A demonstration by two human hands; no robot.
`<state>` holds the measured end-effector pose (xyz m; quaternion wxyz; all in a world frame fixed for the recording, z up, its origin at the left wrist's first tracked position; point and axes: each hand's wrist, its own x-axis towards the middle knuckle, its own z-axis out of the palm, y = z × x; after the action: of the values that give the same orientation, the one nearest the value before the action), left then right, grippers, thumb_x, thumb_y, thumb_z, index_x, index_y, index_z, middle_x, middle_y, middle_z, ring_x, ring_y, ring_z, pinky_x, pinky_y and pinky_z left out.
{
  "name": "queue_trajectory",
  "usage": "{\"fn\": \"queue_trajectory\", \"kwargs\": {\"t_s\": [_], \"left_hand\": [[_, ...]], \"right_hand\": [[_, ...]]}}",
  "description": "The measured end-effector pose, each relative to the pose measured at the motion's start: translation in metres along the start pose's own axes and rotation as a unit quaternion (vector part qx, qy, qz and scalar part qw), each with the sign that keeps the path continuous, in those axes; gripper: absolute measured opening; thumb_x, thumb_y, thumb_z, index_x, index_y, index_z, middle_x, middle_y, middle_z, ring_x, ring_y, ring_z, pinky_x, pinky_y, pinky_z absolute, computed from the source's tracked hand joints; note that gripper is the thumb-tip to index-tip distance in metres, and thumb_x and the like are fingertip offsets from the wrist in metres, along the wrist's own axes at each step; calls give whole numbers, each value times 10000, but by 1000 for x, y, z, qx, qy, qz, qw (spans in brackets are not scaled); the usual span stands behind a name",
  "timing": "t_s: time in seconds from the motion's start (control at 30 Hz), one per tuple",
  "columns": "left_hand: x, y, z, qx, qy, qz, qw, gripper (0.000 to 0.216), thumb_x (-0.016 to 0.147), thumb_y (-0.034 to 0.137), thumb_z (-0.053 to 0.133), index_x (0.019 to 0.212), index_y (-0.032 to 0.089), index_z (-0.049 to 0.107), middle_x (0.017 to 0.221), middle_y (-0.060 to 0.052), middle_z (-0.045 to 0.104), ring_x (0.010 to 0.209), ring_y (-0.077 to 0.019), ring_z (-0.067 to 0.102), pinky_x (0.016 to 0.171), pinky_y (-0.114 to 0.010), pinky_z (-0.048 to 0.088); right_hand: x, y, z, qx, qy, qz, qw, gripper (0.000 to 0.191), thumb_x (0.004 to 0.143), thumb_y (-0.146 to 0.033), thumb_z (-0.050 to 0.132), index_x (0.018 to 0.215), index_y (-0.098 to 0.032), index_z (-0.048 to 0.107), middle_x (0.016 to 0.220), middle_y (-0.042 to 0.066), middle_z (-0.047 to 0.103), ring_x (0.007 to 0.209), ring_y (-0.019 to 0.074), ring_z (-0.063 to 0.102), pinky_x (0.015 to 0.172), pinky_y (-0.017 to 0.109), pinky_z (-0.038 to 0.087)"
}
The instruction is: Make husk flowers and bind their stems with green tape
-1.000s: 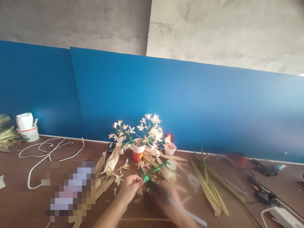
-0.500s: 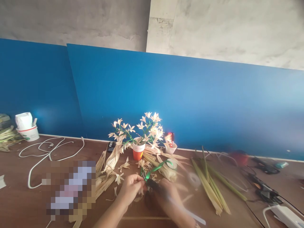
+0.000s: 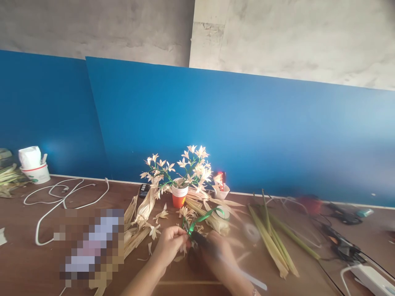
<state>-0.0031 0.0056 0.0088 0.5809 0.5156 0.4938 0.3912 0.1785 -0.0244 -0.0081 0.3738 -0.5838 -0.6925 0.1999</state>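
My left hand (image 3: pixel 169 244) is closed, thumb and forefinger pinched at the end of a green ribbon (image 3: pixel 202 218). The ribbon curves up toward a pale tape roll (image 3: pixel 222 212). Opposite it, my right hand (image 3: pixel 217 250) wraps round a black glue gun (image 3: pixel 199 239), partly blurred, with its tip close to my left fingertips. A clear glue stick (image 3: pixel 254 280) juts out behind the gun. Just beyond my hands, an orange-and-white paper cup (image 3: pixel 179 197) holds green stems with cream husk flowers (image 3: pixel 200 168). Loose husk flowers (image 3: pixel 154 231) lie beside my left hand.
Dried corn husks (image 3: pixel 148 205) surround the cup. Greener husk strips (image 3: pixel 271 242) lie at the right, near black tools (image 3: pixel 342 242) and a white power strip (image 3: pixel 373 279). White cables (image 3: pixel 66 201) and a tub (image 3: pixel 36 172) are at the left. A blue partition (image 3: pixel 231 123) stands behind.
The whole view has shifted very slightly to the left. Both hands keep the same hold and position.
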Motion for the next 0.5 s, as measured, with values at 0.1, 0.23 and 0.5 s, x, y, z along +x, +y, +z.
{"fn": "queue_trajectory", "kwargs": {"t_s": [0.1, 0.23, 0.5], "left_hand": [[0, 0, 0, 1, 4, -2, 1000, 240, 630, 385, 607, 608, 150, 653, 548, -35, 660, 476, -117, 438, 483, -237, 261], [-1, 2, 0, 11, 3, 0, 1000, 251, 632, 387, 598, 598, 145, 659, 525, -27, 638, 468, -113, 424, 478, -235, 254], [-3, 4, 0, 11, 5, -9, 1000, 245, 621, 390, 608, 622, 149, 651, 537, -23, 643, 475, -116, 424, 490, -239, 260]], "right_hand": [[0, 2, 1, 4, -2, 8, 1000, 157, 670, -113, 546, 553, -204, 495, 632, 10, 559, 540, 135, 509, 516, 244, 365], [-1, 2, 2, -1, -4, 7, 1000, 150, 662, -118, 553, 553, -201, 492, 620, 3, 556, 537, 130, 510, 520, 236, 373], [-1, 0, 1, -11, -11, 10, 1000, 153, 675, -104, 502, 557, -197, 468, 635, 3, 544, 556, 128, 510, 532, 233, 375]]}}
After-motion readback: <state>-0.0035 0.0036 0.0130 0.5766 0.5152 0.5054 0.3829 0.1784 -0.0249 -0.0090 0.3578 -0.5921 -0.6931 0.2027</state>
